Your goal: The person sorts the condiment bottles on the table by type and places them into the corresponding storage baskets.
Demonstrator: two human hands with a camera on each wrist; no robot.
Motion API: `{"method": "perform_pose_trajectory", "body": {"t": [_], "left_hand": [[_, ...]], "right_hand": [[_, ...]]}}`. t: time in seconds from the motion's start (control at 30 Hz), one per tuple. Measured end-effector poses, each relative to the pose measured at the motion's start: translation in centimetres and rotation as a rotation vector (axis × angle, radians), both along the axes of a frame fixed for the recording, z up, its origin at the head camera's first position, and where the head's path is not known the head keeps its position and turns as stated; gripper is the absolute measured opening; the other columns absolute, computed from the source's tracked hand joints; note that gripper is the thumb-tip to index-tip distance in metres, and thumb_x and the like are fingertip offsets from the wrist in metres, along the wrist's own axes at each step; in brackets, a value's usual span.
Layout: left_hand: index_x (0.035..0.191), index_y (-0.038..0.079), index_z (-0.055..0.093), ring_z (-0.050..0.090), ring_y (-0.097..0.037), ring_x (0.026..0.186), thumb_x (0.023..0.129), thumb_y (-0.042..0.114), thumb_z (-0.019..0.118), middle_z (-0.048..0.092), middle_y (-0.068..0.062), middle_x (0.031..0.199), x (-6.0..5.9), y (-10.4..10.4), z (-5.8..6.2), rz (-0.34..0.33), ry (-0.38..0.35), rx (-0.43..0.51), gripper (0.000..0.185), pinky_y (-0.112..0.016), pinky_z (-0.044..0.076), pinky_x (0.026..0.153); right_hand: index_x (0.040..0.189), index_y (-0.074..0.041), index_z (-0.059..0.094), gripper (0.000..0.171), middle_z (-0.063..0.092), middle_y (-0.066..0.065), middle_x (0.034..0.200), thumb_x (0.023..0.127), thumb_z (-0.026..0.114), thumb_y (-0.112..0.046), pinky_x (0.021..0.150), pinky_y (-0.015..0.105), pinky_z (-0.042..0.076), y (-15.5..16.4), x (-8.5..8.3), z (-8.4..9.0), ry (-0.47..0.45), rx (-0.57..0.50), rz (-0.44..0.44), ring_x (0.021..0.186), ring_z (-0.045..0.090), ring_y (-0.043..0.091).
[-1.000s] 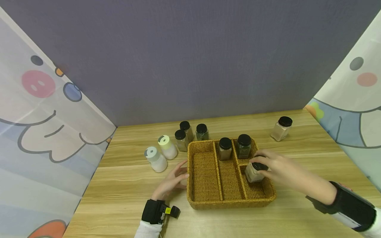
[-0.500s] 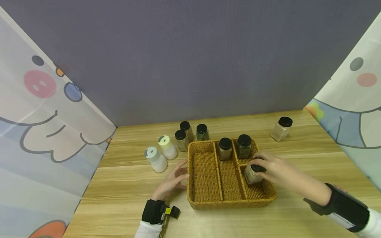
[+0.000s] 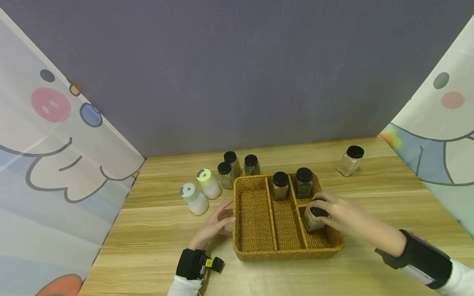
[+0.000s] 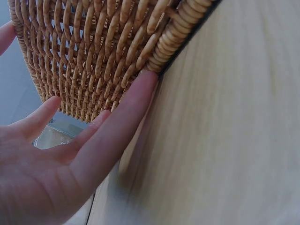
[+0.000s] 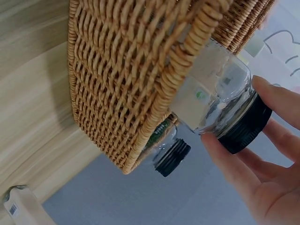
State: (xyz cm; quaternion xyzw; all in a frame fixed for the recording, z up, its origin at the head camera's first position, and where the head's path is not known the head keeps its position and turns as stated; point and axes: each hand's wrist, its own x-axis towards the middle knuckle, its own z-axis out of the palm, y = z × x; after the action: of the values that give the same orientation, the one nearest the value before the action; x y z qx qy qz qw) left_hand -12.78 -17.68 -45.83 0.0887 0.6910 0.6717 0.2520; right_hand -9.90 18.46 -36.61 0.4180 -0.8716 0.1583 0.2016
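A woven wicker basket (image 3: 255, 246) with several compartments sits on the wooden table. My right hand (image 3: 333, 211) grips a glass spice jar (image 3: 312, 220) by its black lid (image 5: 246, 129), holding it down in the basket's front right compartment. Two more black-lidded jars (image 3: 280, 185) (image 3: 303, 181) stand in the back compartments. My left hand (image 3: 216, 224) lies open on the table, with straight fingers (image 4: 124, 119) touching the basket's left wall (image 4: 93, 61).
Three black-lidded jars (image 3: 225, 174) (image 3: 231, 161) (image 3: 251, 164) and two white shakers (image 3: 194, 198) (image 3: 208, 183) stand left of and behind the basket. A lone jar (image 3: 349, 159) stands at the back right. Cartoon-print curtains flank the table.
My right hand has lowered the jar deeper into the front right compartment. The left hand has not moved.
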Motion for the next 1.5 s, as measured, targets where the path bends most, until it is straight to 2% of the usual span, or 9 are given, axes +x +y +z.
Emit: {"method": "perform_pose_trajectory", "body": {"t": [0.2, 0.47, 0.77, 0.87, 1.17, 1.5], "left_hand": [[0.142, 0.016, 0.014, 0.041, -0.037, 0.115, 0.088, 0.02, 0.054, 0.027, -0.025, 0.137, 0.0, 0.0, 0.1, 0.0, -0.002, 0.005, 0.068, -0.043, 0.051, 0.074], [0.142, 0.016, 0.014, 0.041, -0.037, 0.115, 0.088, 0.017, 0.053, 0.027, -0.025, 0.136, -0.1, 0.1, 0.3, -0.002, -0.005, 0.001, 0.067, -0.044, 0.051, 0.075], [0.142, 0.01, 0.012, 0.04, -0.04, 0.115, 0.089, 0.015, 0.051, 0.026, -0.029, 0.136, 0.5, 0.4, 2.1, -0.021, 0.006, -0.027, 0.066, -0.045, 0.05, 0.076], [0.142, 0.009, 0.012, 0.039, -0.04, 0.116, 0.089, 0.015, 0.052, 0.026, -0.029, 0.136, 0.6, 0.5, 2.4, -0.02, 0.004, -0.031, 0.066, -0.044, 0.05, 0.077], [0.142, 0.011, 0.013, 0.039, -0.039, 0.116, 0.089, 0.016, 0.052, 0.026, -0.028, 0.136, 0.6, 0.5, 2.2, -0.012, -0.005, -0.029, 0.065, -0.043, 0.05, 0.076], [0.142, 0.011, 0.012, 0.039, -0.04, 0.116, 0.089, 0.015, 0.051, 0.025, -0.029, 0.136, 0.5, 0.5, 2.0, -0.014, -0.009, -0.018, 0.066, -0.044, 0.05, 0.077]], "right_hand": [[0.095, -0.004, 0.064, 0.044, 0.056, 0.011, 0.092, 0.053, 0.079, -0.003, 0.052, 0.022, 0.049, -0.1, 0.1, -0.2, -0.035, -0.001, -0.004, 0.071, 0.057, 0.02], [0.094, -0.004, 0.064, 0.043, 0.056, 0.013, 0.092, 0.054, 0.079, -0.004, 0.055, 0.025, 0.051, -0.2, 0.0, -0.5, -0.038, 0.018, -0.021, 0.073, 0.058, 0.022], [0.094, -0.003, 0.064, 0.042, 0.056, 0.013, 0.092, 0.055, 0.079, -0.004, 0.054, 0.024, 0.051, -0.2, -0.2, -1.0, -0.06, 0.011, -0.013, 0.07, 0.057, 0.022], [0.094, -0.003, 0.064, 0.041, 0.056, 0.013, 0.092, 0.055, 0.079, -0.004, 0.056, 0.024, 0.051, -0.2, -0.1, -1.1, -0.062, 0.007, -0.017, 0.072, 0.058, 0.021], [0.094, -0.003, 0.064, 0.041, 0.056, 0.015, 0.092, 0.055, 0.079, -0.003, 0.055, 0.025, 0.052, -0.3, 0.0, -1.3, -0.065, 0.005, -0.022, 0.071, 0.059, 0.023], [0.094, -0.002, 0.064, 0.043, 0.056, 0.014, 0.091, 0.054, 0.079, -0.003, 0.054, 0.021, 0.051, -0.4, -0.2, -1.4, -0.055, -0.004, -0.001, 0.069, 0.058, 0.019]]}}
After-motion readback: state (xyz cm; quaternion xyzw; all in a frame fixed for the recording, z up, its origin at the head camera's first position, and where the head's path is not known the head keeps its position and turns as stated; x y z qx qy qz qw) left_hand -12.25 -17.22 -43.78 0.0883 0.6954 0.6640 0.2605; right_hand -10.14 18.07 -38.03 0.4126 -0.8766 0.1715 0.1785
